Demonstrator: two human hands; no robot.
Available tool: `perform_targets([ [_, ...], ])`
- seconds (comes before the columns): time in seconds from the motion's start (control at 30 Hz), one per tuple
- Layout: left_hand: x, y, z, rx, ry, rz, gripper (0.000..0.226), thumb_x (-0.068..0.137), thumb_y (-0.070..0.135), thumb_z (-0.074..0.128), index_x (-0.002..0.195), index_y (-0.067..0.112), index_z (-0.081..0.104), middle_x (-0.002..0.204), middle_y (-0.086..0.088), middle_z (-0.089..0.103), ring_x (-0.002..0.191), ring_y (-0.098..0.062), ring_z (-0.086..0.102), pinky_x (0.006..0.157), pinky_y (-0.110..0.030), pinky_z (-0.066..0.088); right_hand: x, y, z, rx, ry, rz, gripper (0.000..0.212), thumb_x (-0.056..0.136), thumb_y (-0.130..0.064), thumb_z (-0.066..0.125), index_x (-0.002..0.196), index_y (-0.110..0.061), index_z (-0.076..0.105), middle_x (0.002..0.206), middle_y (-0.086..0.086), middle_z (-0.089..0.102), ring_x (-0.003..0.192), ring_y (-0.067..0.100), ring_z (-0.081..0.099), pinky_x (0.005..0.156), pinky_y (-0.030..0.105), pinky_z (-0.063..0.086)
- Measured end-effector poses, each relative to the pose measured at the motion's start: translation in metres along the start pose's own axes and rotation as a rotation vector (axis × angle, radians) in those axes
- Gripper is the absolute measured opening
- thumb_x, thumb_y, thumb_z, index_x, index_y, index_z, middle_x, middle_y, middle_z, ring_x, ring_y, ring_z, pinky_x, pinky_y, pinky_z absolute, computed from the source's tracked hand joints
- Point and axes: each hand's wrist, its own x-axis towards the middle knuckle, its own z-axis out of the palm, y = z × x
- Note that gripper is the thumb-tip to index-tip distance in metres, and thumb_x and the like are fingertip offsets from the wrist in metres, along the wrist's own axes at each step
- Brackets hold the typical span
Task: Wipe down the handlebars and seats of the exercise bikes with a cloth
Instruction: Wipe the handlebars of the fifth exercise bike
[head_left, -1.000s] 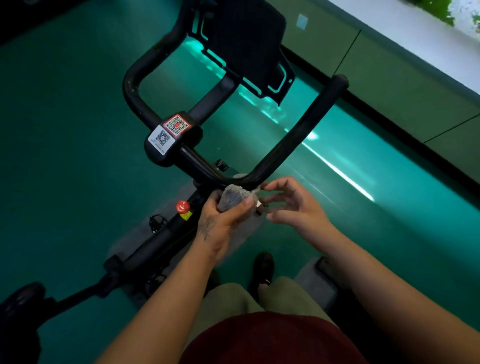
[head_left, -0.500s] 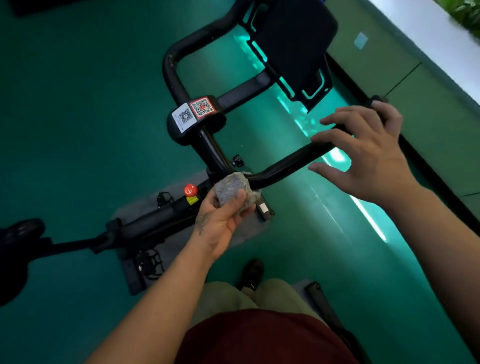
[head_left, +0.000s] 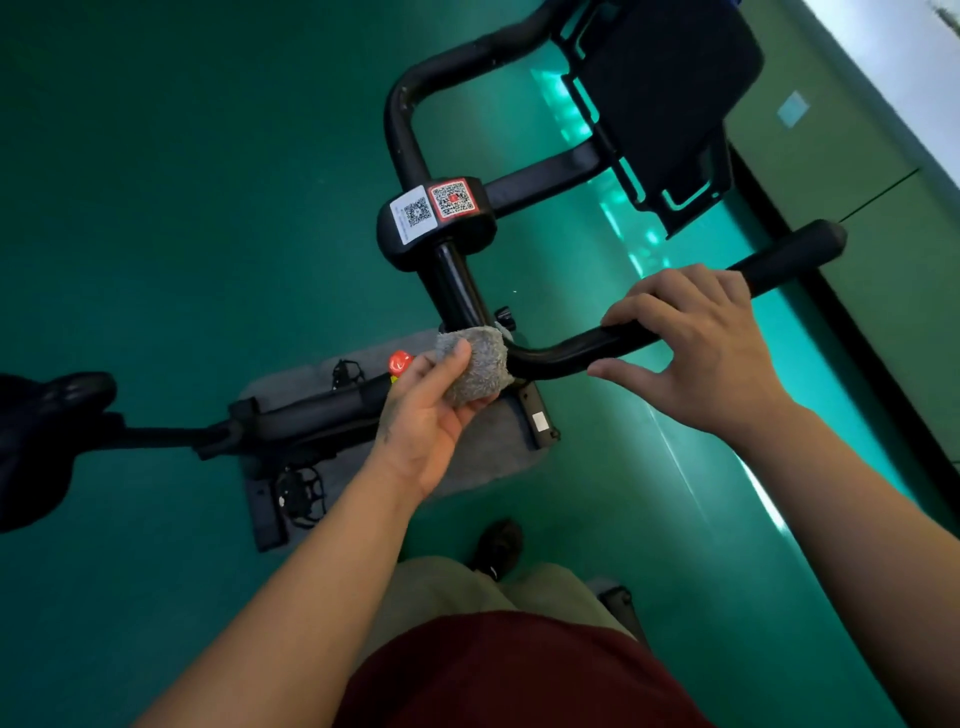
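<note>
The left hand (head_left: 426, 410) grips the wadded cloth (head_left: 475, 366) against the bend of the handlebar (head_left: 566, 353), just beside the stem; the bar's near arm runs rightward away from it, under the right hand's (head_left: 696, 348) draped fingers.

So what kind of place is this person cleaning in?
Probably a gym or spin studio: an exercise bike with black handlebars, QR code stickers on its stem, and a green floor lit by coloured light.

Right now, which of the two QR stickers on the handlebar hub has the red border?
The red-bordered QR sticker, the one nearer the tablet holder; its neighbour, the white QR sticker, has none.
</note>
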Motion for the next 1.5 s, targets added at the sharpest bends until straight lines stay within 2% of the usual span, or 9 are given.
perform_targets([
  [0.13, -0.002, -0.002, 0.008, 0.007, 0.008, -0.01, 0.059, 0.085, 0.021, 0.076, 0.137, -0.001, 0.056, 0.112, -0.01, 0.075, 0.101, -0.021, 0.073, 0.083, -0.031, 0.062, -0.001, 0.0, 0.001, 0.018, 0.003, 0.015, 0.047, 0.089, -0.072, 0.068, 0.107, -0.029, 0.071, 0.105, -0.006, 0.061, 0.099, 0.025, 0.055, 0.092, 0.044, 0.034],
  [0.43, -0.005, -0.021, 0.019, -0.02, 0.046, -0.036, 0.057, 0.083, 0.019, 0.086, 0.13, 0.001, 0.058, 0.123, -0.021, 0.072, 0.111, -0.031, 0.07, 0.089, -0.034, 0.063, -0.001, 0.0, 0.003, 0.028, -0.007, 0.028, 0.048, 0.09, -0.073, 0.066, 0.108, -0.028, 0.071, 0.105, -0.005, 0.06, 0.099, 0.026, 0.054, 0.093, 0.046, 0.035],
  [0.6, 0.001, -0.015, 0.02, -0.043, 0.059, -0.002, 0.075, 0.082, 0.018, 0.08, 0.144, -0.013, 0.051, 0.116, -0.015, 0.074, 0.1, -0.022, 0.074, 0.095, -0.036, 0.062, -0.002, 0.0, 0.004, 0.034, -0.016, 0.036, 0.048, 0.09, -0.073, 0.065, 0.11, -0.029, 0.07, 0.106, -0.006, 0.06, 0.101, 0.025, 0.054, 0.095, 0.046, 0.036],
  [0.7, 0.0, -0.019, 0.02, -0.071, 0.079, -0.012, 0.071, 0.085, 0.019, 0.079, 0.144, -0.012, 0.052, 0.119, -0.015, 0.073, 0.103, -0.023, 0.073, 0.1, -0.039, 0.06, -0.004, 0.0, 0.004, 0.036, -0.011, 0.04, 0.047, 0.09, -0.072, 0.066, 0.11, -0.029, 0.07, 0.106, -0.006, 0.06, 0.102, 0.025, 0.053, 0.095, 0.046, 0.036],
  [0.8, 0.001, -0.016, 0.02, -0.071, 0.089, 0.006, 0.056, 0.084, 0.021, 0.078, 0.132, -0.001, 0.063, 0.107, -0.008, 0.076, 0.097, -0.018, 0.073, 0.09, -0.032, 0.062, -0.005, -0.002, 0.005, 0.041, -0.01, 0.046, 0.046, 0.091, -0.071, 0.067, 0.11, -0.029, 0.07, 0.106, -0.006, 0.059, 0.102, 0.025, 0.053, 0.096, 0.045, 0.036],
  [0.87, 0.003, -0.013, 0.02, -0.069, 0.091, 0.02, 0.052, 0.082, 0.023, 0.079, 0.128, 0.004, 0.065, 0.104, -0.005, 0.077, 0.095, -0.015, 0.073, 0.091, -0.032, 0.059, -0.005, -0.002, 0.005, 0.043, -0.008, 0.052, 0.046, 0.09, -0.071, 0.067, 0.11, -0.029, 0.07, 0.106, -0.005, 0.059, 0.102, 0.025, 0.053, 0.096, 0.045, 0.036],
  [1.13, -0.004, -0.021, 0.019, -0.064, 0.082, -0.015, 0.069, 0.084, 0.024, 0.078, 0.142, -0.007, 0.057, 0.117, -0.012, 0.074, 0.102, -0.02, 0.072, 0.091, -0.031, 0.062, -0.006, -0.004, 0.007, 0.053, 0.018, 0.064, 0.045, 0.09, -0.068, 0.069, 0.109, -0.028, 0.071, 0.106, -0.004, 0.059, 0.101, 0.025, 0.053, 0.098, 0.044, 0.034],
  [1.33, 0.011, -0.008, 0.012, -0.054, 0.099, 0.021, 0.048, 0.082, 0.025, 0.081, 0.124, 0.003, 0.068, 0.107, -0.006, 0.077, 0.097, -0.016, 0.073, 0.09, -0.031, 0.061, -0.005, -0.004, 0.007, 0.05, 0.016, 0.068, 0.045, 0.09, -0.069, 0.069, 0.108, -0.028, 0.071, 0.106, -0.004, 0.06, 0.102, 0.026, 0.054, 0.098, 0.044, 0.034],
  [1.5, 0.025, 0.006, 0.005, -0.068, 0.124, 0.061, 0.044, 0.079, 0.027, 0.082, 0.118, 0.008, 0.07, 0.104, -0.004, 0.077, 0.093, -0.012, 0.073, 0.08, -0.026, 0.06, -0.006, -0.004, 0.007, 0.052, 0.019, 0.067, 0.045, 0.089, -0.068, 0.07, 0.108, -0.027, 0.071, 0.106, -0.004, 0.06, 0.103, 0.025, 0.054, 0.098, 0.043, 0.033],
])
